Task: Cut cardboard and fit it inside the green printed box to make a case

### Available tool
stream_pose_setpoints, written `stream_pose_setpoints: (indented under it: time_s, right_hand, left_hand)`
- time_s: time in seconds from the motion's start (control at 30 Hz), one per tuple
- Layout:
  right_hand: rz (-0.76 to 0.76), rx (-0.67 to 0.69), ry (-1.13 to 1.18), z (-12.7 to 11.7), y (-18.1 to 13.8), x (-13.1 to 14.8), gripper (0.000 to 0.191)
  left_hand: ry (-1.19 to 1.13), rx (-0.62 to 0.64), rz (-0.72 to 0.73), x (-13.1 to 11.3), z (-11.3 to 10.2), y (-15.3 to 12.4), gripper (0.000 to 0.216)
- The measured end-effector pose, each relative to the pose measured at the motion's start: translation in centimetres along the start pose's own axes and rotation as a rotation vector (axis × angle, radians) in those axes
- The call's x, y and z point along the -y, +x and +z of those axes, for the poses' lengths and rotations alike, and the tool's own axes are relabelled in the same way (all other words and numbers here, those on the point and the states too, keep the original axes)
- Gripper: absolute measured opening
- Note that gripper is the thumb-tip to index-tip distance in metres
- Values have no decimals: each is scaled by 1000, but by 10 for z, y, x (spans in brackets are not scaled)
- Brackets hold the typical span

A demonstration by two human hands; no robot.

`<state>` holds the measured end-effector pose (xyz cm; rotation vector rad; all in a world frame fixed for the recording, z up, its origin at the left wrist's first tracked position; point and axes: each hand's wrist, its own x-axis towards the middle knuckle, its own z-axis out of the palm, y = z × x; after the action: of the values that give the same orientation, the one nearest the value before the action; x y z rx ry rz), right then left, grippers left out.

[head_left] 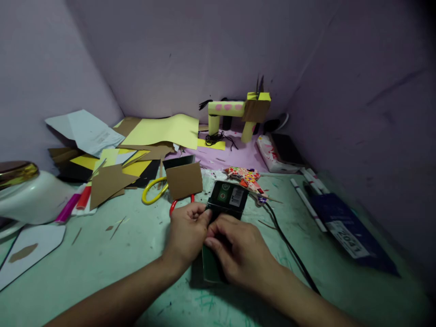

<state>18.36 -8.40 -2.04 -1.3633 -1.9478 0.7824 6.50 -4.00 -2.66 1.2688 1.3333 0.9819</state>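
Observation:
Both of my hands meet over a small black box [227, 199] with a white barcode label and green marks, lying on the green table [102, 259]. My left hand [187, 231] is curled, its fingers pinched at the box's near left edge. My right hand [238, 252] is closed too, its fingers pressed on a dark green flat piece [210, 268] under the box's near end. What exactly the fingertips pinch is hidden.
Yellow-handled scissors [153, 190] and a brown card piece [184, 180] lie just beyond my left hand. Paper and cardboard scraps [112, 159] pile at the left. A paper animal model [238, 113] stands at the back. A black cable [289, 247] runs right of my hands, with pens [308, 204] and a blue packet [350, 234] farther right.

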Motion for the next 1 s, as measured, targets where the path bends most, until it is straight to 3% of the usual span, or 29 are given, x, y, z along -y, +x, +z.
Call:
stream_pose_setpoints:
  time_s: [0.1, 0.17, 0.33, 0.47, 0.57, 0.73, 0.87, 1.0]
  right_hand:
    - [19, 102, -63, -2, 1, 4, 5]
    - [-9, 148, 11, -7, 0, 6, 6]
    - [70, 182, 526, -19, -10, -1, 25]
    - [214, -15, 831, -20, -13, -13, 35]
    - [320, -196, 814, -19, -12, -19, 44]
    - [302, -201, 662, -28, -7, -22, 52]
    - [303, -197, 683, -39, -2, -25, 28]
    - [399, -588, 826, -44, 3, -35, 28]
  left_hand:
    - [-10, -11, -6, 1, 0, 0, 13]
    - [-13, -11, -15, 1, -1, 1, 12]
    - [-24, -4, -40, 2, -3, 6, 13]
    - [-43, 15, -70, 6, -3, 7, 14]
    - [-58, 30, -89, 8, -4, 7, 15]
    - [-87, 26, -91, 7, -5, 7, 12]
    - [-142, 58, -129, 4, -7, 7, 12]
    - [-197, 117, -164, -1, -9, 6, 13]
